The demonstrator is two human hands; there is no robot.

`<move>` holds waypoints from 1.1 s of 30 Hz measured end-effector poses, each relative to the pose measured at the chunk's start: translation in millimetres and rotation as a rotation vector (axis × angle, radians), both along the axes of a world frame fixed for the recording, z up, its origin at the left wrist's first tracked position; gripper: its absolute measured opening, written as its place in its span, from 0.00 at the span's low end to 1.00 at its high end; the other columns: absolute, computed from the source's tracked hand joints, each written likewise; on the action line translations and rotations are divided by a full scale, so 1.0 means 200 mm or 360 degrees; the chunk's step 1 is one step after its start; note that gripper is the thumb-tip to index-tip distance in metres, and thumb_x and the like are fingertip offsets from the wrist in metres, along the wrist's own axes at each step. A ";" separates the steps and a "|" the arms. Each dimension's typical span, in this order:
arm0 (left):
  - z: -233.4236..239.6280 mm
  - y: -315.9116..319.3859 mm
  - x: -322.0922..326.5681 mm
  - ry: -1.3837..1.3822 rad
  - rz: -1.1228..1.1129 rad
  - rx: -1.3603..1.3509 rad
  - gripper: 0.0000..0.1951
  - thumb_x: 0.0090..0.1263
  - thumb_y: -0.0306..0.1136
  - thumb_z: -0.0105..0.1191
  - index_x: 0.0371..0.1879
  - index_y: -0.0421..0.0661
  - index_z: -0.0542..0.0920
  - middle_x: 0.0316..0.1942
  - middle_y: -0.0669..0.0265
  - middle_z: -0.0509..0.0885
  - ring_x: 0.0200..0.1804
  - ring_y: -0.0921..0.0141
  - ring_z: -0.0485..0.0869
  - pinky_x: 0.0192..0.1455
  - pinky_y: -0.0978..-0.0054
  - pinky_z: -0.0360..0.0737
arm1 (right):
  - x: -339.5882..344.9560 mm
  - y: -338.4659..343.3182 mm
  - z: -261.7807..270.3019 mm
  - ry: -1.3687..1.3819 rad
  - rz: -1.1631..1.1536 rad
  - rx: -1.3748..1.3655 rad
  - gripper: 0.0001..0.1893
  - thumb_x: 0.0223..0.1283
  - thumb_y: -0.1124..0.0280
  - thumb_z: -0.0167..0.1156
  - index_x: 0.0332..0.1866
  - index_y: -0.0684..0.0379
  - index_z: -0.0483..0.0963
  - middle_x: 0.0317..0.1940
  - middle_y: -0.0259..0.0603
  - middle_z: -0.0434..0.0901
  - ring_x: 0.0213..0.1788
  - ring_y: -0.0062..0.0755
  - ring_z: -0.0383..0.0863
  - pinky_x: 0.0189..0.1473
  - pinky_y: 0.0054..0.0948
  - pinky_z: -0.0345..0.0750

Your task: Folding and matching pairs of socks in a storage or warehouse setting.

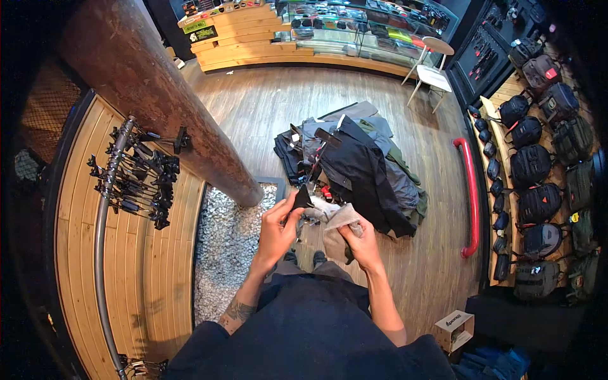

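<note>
My left hand (279, 229) pinches a small black piece (302, 199) between thumb and fingers; its exact kind is unclear. My right hand (363, 241) grips a bunched grey-beige cloth or garment (342, 230), held close to the right of the black piece. Between the two hands shows something whitish (324, 207), partly hidden. Just beyond my hands, a heap of dark, grey and green clothes (361, 159) lies on the wooden floor, a black garment on top. Small red and dark items lie at its near edge.
A rusty round column (190, 118) and a rail (102, 209) of black hangers stand at left, by a bed of pale stones (223, 251). At right are a red curved bar (471, 199) and shelves of backpacks (531, 166). A white chair (433, 77) stands before the glass counter (332, 35).
</note>
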State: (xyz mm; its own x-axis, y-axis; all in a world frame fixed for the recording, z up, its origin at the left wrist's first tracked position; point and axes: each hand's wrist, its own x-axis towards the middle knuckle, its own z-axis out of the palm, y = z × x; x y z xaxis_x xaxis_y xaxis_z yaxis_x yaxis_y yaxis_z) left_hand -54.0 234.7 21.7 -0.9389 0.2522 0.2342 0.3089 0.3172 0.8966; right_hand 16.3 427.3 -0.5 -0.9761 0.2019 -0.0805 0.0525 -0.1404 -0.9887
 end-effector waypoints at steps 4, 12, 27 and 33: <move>-0.03 0.00 0.01 0.0012 -0.0029 0.0038 0.19 0.67 0.21 0.56 0.58 0.33 0.75 0.42 0.60 0.84 0.36 0.80 0.79 0.37 0.82 0.78 | 0.01 0.03 0.01 -0.0012 0.0072 0.0103 0.05 0.62 0.75 0.60 0.40 0.64 0.79 0.35 0.30 0.82 0.39 0.16 0.77 0.44 0.21 0.74; 0.00 0.04 0.01 0.0042 0.0010 0.0082 0.18 0.67 0.24 0.58 0.55 0.34 0.76 0.33 0.59 0.81 0.30 0.77 0.76 0.30 0.79 0.73 | 0.03 0.06 -0.09 -0.0149 -0.0021 0.0264 0.07 0.64 0.73 0.59 0.39 0.67 0.79 0.33 0.29 0.82 0.38 0.15 0.76 0.44 0.21 0.73; 0.00 0.03 0.01 -0.0041 -0.0177 -0.0023 0.20 0.69 0.21 0.54 0.59 0.32 0.73 0.40 0.64 0.82 0.36 0.81 0.77 0.38 0.83 0.77 | 0.06 0.06 -0.15 -0.0121 -0.0217 0.0359 0.09 0.66 0.72 0.56 0.39 0.67 0.80 0.34 0.29 0.82 0.37 0.15 0.76 0.43 0.21 0.73; -0.04 0.00 0.01 -0.0008 -0.0136 0.0033 0.20 0.69 0.22 0.55 0.59 0.33 0.73 0.39 0.63 0.82 0.35 0.80 0.78 0.36 0.83 0.77 | 0.03 0.00 -0.03 0.0085 -0.0162 0.0142 0.10 0.68 0.72 0.55 0.43 0.66 0.81 0.37 0.32 0.84 0.39 0.17 0.77 0.45 0.21 0.73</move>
State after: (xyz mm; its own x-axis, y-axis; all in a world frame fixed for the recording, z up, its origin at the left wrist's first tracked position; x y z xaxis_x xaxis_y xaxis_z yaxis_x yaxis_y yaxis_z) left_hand -52.1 234.0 13.2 -0.9154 0.3266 0.2354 0.3293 0.2711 0.9045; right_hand 22.7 427.5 -5.9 -0.9527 0.3039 -0.0065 -0.0103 -0.0535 -0.9985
